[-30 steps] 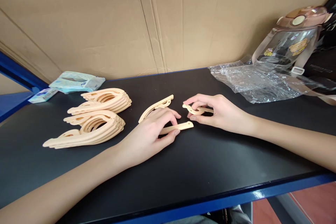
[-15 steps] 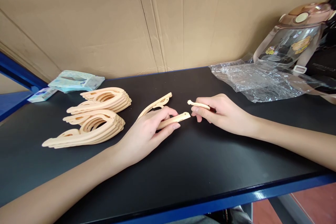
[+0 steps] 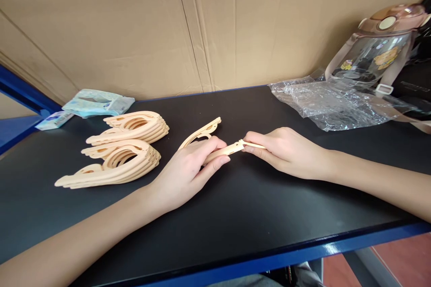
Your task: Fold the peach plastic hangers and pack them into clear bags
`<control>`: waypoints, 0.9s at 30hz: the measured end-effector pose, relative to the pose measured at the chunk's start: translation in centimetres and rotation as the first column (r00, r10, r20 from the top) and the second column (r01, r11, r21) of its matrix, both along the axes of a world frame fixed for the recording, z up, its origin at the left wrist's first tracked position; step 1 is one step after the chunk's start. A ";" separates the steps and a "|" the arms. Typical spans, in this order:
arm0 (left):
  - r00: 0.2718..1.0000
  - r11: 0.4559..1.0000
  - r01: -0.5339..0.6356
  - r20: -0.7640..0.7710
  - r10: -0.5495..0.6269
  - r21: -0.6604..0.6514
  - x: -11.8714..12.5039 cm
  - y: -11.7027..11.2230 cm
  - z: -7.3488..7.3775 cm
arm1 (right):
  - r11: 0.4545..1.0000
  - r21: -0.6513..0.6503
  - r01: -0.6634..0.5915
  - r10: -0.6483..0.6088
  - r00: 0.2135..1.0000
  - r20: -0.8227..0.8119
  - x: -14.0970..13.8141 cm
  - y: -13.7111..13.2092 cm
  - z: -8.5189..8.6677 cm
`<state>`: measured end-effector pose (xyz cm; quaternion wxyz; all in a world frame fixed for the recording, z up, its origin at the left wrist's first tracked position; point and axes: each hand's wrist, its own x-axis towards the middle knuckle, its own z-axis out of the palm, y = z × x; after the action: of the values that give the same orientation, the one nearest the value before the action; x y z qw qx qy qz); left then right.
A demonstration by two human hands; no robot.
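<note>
My left hand is closed around a beige plastic folding clothes hanger, its curved far arm sticking up beyond my fingers. The hanger's narrow end points right, out from between my thumb and forefinger. Pinched in my right hand is a thin beige hanger hook; its knobbed tip meets that narrow end. Whether the tip sits inside the hole there I cannot tell. My right fingers cover the rest of the hook. Left of my left hand lie two stacks of similar beige hangers, a front stack and a back stack.
Blue-white soft packs lie at the back left of the black table. Clear plastic wrapping and a strapped drinking bottle stand at the back right. A cardboard wall closes off the back.
My right hand has moved slightly left, bringing the hook's tip from a small gap away into contact with the hanger's end. My left hand has hardly moved.
</note>
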<state>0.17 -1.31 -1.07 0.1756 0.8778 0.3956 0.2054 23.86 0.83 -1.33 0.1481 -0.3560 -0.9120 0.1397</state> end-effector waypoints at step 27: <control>0.999 0.999 -0.029 0.040 0.028 0.021 0.5 0.0 0.0 | 0.942 0.123 -0.311 0.286 0.940 0.187 -1.3 -2.6 -0.3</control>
<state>0.67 -1.29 -1.04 0.1710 0.8696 0.4023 0.2297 22.55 -1.73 -1.63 0.0751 -0.2115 -0.9726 0.0609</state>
